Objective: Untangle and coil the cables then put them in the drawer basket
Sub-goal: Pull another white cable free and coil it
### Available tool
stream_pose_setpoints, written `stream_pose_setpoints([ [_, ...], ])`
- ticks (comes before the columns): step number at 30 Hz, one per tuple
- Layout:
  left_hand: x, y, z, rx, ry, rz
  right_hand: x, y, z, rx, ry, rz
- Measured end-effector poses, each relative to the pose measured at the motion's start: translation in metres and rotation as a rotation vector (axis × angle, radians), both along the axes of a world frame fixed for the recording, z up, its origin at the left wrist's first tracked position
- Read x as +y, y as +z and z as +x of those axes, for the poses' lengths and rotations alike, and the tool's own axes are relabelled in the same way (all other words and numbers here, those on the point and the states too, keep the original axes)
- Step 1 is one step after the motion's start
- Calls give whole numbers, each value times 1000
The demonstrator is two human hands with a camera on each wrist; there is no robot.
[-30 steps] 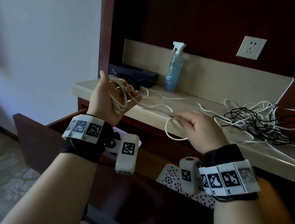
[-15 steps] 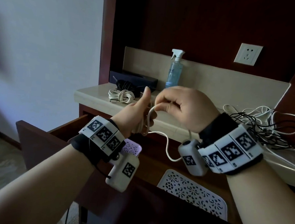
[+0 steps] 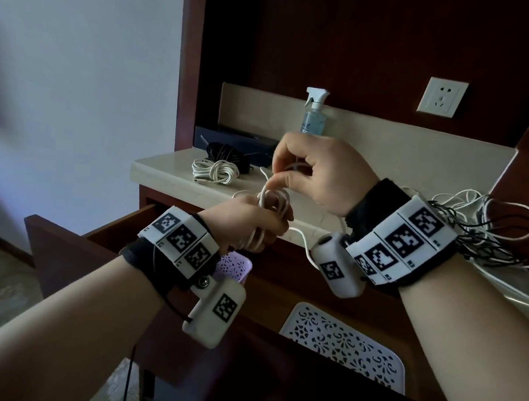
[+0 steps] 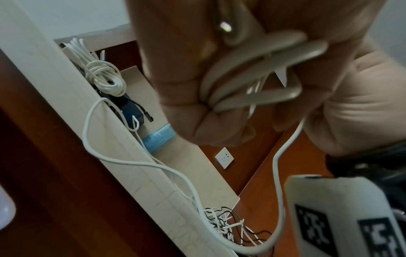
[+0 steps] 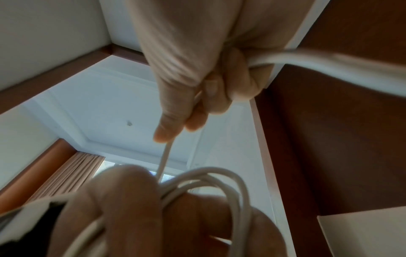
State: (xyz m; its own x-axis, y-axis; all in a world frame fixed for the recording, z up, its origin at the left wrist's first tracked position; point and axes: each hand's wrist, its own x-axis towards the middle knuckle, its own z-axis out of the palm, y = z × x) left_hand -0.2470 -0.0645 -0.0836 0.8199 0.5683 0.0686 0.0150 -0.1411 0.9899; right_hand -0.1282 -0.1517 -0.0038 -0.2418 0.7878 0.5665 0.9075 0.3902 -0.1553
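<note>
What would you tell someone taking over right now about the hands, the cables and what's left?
Left hand: grips the half-wound white coil.
Right hand: pinches the same cable's free run above the coil, mid-wrap.
Done: one white bundle and one black bundle lie coiled on the counter, not yet in a basket.
Left: finish this coil, untangle the pile on the right, then put all coils in the drawer's white basket or purple basket.
</note>
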Motion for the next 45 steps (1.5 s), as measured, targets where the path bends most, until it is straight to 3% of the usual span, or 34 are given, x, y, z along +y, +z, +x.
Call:
stream_pose_setpoints([
  [5, 2, 1, -6, -230, -118, -172, -3, 5, 13, 104, 0, -99],
  [8, 9, 0, -9, -281, -136, -204, -8, -2, 26, 218, -25, -179],
  [14, 7, -2, -3, -247, -137, -149, 9, -17, 8, 246, -90, 213],
  [17, 4, -2, -1, -271, -95, -151, 14, -20, 6, 243, -103, 293],
  [20, 6, -3, 0, -189, -56, -93, 15, -16, 7, 299, -67, 305],
  [23, 5, -2, -1, -191, -117, -91, 17, -6, 7, 296, -18, 261],
  [26, 5, 3, -4, -345, -155, -212, 17, -4, 18, 267, -34, 178],
  [31, 13, 10, -10, -541, -78, -358, 12, -31, 41, 335, -141, -29],
  [35, 15, 20, -12, -680, -19, -411, 5, -50, 44, 288, -209, -53],
  [45, 9, 21, -6, -639, -17, -466, -2, -54, 34, 200, -360, -125],
])
